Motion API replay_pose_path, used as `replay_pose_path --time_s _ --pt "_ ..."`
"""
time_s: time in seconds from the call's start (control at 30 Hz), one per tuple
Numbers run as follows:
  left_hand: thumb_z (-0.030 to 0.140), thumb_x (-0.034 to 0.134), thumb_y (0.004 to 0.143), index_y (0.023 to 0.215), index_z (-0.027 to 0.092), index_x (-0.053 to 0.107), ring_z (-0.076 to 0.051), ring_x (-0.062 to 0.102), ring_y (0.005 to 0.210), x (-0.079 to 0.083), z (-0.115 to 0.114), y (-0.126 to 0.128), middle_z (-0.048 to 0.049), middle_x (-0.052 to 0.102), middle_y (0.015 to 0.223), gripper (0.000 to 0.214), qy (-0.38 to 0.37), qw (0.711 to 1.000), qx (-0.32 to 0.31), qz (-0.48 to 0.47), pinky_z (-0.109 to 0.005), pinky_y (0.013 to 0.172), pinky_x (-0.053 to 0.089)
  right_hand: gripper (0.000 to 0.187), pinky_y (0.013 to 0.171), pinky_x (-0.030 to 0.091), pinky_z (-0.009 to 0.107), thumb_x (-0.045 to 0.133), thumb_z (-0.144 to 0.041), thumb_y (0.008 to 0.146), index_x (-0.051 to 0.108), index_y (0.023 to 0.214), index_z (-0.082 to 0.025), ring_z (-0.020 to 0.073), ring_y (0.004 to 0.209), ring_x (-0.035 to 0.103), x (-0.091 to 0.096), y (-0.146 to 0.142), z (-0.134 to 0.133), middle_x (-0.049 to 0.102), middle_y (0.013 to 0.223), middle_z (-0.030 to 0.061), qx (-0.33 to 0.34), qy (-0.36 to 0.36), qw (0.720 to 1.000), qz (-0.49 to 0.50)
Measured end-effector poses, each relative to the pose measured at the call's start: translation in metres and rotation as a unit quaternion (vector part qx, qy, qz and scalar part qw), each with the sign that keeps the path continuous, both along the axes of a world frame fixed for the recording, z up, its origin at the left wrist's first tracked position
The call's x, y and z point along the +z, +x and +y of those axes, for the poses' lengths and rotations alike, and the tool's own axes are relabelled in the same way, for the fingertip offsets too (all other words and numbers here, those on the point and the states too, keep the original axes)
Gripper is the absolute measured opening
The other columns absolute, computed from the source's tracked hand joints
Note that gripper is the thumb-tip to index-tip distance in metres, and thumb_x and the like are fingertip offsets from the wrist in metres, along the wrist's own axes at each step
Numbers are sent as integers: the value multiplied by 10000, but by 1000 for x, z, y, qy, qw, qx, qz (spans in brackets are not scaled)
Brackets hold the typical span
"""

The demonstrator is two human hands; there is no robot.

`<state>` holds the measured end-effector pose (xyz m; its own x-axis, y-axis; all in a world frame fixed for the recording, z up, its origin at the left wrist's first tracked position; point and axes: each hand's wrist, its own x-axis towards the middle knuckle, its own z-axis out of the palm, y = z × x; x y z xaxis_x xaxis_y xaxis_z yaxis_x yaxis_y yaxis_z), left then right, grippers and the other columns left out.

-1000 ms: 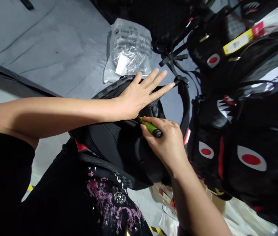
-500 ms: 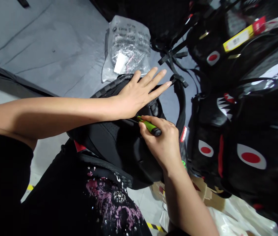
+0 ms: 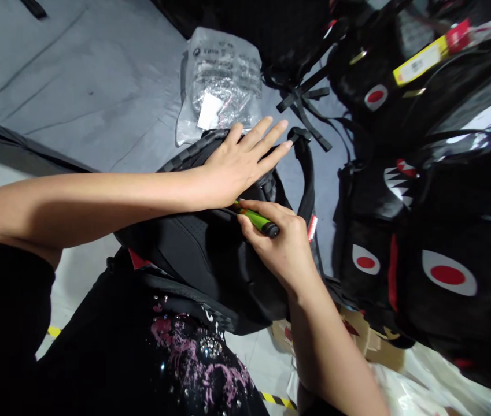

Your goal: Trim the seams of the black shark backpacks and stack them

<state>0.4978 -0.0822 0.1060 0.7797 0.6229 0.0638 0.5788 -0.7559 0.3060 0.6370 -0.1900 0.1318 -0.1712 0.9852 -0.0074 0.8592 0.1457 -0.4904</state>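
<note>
A black backpack [image 3: 214, 254] with a checkered edge lies across my lap and the table's edge. My left hand [image 3: 240, 162] rests flat on its upper part, fingers spread and holding nothing. Just below that palm, my right hand [image 3: 283, 238] is closed around a green-handled tool [image 3: 257, 219] with a black end. The tool points toward the bag, close under the heel of my left hand. Its tip is hidden, so its kind cannot be made out.
A clear plastic package [image 3: 223, 78] with a white label lies on the grey-covered table [image 3: 98, 75] beyond the bag. Black bags with red-and-white eye patches [image 3: 448, 274] crowd the right side. Cardboard [image 3: 379, 346] and plastic wrapping [image 3: 427, 375] are at the lower right.
Both hands and the green-handled tool have shifted slightly left in the view. My left hand stays spread on the backpack, and my right keeps its grip on the tool.
</note>
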Motion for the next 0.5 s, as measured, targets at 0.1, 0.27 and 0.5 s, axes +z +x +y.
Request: replay_pose_path --time_s 0.1,0.27,0.5 --pt "366 697 751 1600 90 151 -457 89 1534 2 0 0 -217 62 1681 1047 1 1000 3 4 -653 1192 142 216 891 555 434 623 -274 885 756 1048 -222 267 935 728 1 -1 1 789 1005 78 -12 -7 999 -33" --pt "265 657 754 1602 97 152 -437 93 1543 2 -1 0 -220 72 1679 1001 14 1000 6 15 -640 1193 163 229 893 560 429 609 -263 891 753 1064 -217 264 942 729 4 -2 1 787 1026 79 0 -12 1000 -26" --pt "298 644 756 1604 90 126 -448 99 1538 -4 0 -1 -232 73 1676 1015 22 1000 3 -7 -658 1188 147 240 909 555 443 605 -268 892 745 1082 -222 272 960 726 6 -6 0 782 1055 82 0 -8 999 -43"
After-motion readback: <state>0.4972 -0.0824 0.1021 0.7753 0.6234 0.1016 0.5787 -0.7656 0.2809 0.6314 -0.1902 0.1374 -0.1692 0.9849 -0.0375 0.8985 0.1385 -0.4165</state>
